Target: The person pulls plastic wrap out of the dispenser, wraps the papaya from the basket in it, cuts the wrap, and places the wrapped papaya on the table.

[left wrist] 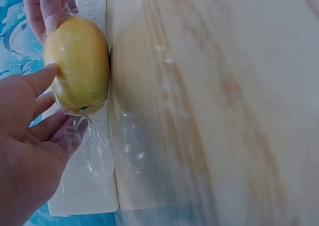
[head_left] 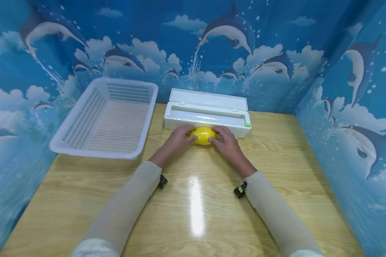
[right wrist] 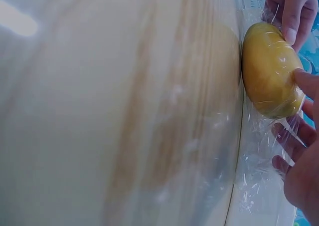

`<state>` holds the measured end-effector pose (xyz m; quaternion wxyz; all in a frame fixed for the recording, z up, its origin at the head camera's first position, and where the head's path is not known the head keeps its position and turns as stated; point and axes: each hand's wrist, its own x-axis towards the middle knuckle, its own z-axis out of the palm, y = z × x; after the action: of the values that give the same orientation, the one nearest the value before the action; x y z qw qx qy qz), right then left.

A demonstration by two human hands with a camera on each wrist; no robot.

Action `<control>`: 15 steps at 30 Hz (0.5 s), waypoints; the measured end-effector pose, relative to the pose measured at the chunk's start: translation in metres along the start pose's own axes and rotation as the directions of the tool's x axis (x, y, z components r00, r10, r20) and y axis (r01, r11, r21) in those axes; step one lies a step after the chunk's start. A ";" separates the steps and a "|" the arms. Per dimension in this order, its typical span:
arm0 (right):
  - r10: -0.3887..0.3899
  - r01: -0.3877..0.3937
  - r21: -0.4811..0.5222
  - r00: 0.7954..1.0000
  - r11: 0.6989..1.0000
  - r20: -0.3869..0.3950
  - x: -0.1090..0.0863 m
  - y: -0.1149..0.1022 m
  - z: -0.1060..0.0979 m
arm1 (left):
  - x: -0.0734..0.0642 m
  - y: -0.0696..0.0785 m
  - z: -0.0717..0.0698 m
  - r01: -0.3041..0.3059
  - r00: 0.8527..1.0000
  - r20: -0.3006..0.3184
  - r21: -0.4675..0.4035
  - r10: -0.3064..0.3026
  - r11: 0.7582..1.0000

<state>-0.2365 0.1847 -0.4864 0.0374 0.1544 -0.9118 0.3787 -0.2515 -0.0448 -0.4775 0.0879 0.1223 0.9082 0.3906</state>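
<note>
Far side of the yellow fruit (head_left: pixel 203 136) is hidden in the head view, its two ends partly covered by fingers. Clear film (left wrist: pixel 97 151) is hard to trace from above; both wrist views show it only by creases and glints, its edges unclear. In the left wrist view most of the right hand (head_left: pixel 228 142) is cut off by the top edge; in the right wrist view the left hand (head_left: pixel 180 137) is cropped likewise. Lower parts of both sleeves (head_left: pixel 125 207) run out of frame.

Fruit sits between the two hands, at the front wall of the long white box (head_left: pixel 173 124). Left hand pinches its left end: thumb on the near face, other fingers bent behind, among the film. Right hand mirrors this at the right end. Fingertips on the far side cannot be made out fully.

Fruit: smooth, glossy, plump oval, a small dark mark near one end. Film: thin, transparent, wrinkled, drawn over the fruit. Box: narrow, smooth, lid (head_left: pixel 209 96) raised along the back, small green piece (head_left: pixel 247 125) at its right corner. Basket (head_left: pixel 93 154) to the left: pale, rectangular, slotted walls, perforated floor. Table (head_left: pixel 276 142): wood-grain, shiny, bright glare streak toward the near side.
</note>
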 end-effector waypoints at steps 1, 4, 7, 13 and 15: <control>0.004 -0.004 -0.002 1.000 1.000 0.003 0.000 0.000 0.000 | 0.000 0.000 0.000 -0.001 1.000 0.001 0.001 0.001 1.000; 0.010 -0.010 -0.006 1.000 1.000 0.010 0.000 0.000 -0.001 | 0.000 0.000 0.000 0.000 1.000 0.000 0.000 0.000 1.000; 0.000 0.000 -0.004 1.000 1.000 0.012 0.000 -0.001 -0.002 | -0.002 0.000 -0.001 -0.005 1.000 -0.002 -0.008 0.005 1.000; -0.036 0.036 -0.007 0.999 0.999 0.008 0.001 0.000 -0.003 | -0.005 0.001 -0.003 -0.033 0.999 -0.015 -0.012 0.032 0.999; -0.038 0.038 -0.013 0.999 0.999 0.004 0.000 0.001 -0.003 | -0.005 0.001 -0.004 -0.038 0.999 -0.016 -0.015 0.038 0.999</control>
<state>-0.2372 0.1873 -0.4844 0.0440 0.1722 -0.9112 0.3716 -0.2471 -0.0481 -0.4739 0.0742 0.1357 0.9033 0.4002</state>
